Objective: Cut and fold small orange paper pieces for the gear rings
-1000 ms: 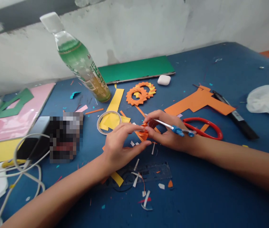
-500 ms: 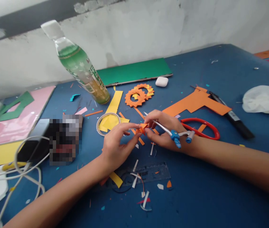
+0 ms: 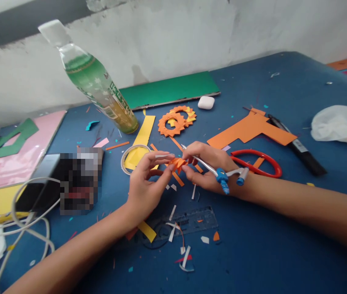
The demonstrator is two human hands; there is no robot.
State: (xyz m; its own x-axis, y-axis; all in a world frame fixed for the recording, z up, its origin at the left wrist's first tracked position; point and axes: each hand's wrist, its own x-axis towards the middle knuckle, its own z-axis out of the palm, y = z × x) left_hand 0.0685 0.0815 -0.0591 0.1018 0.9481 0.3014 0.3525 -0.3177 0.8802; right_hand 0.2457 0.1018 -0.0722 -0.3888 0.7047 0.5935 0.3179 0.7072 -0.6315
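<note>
Near the middle of the frame, a small folded orange paper piece [image 3: 178,164] sits between the person's two hands, just above the blue table [image 3: 253,249]. It lies to the right of the left hand [image 3: 144,179] and to the left of the right hand [image 3: 211,165]; neither is clearly nearer, as fingertips meet it from both sides.

The left thumb and fingers close lightly at its left edge, with the rest of that hand loosely curved. The right thumb and forefinger pinch its right edge with little gap between them. A silver and blue drawing compass [image 3: 222,175] rests across the right hand, apparently tucked among its fingers; its slim leg points to the upper left and its knob to the lower right.

The orange piece is compact, and its longer axis seems to run left to right, from one set of fingertips to the other. Its pleated points fan out several ways, so no single pointing direction can be told.

Above it in the frame lie two pleated paper rings, the front ring [image 3: 179,127] partly overlapping the back ring [image 3: 191,116]. Red scissor handles [image 3: 255,152] sit just beyond the right wrist, and a tape roll [image 3: 123,162] lies left of the left fingers.
</note>
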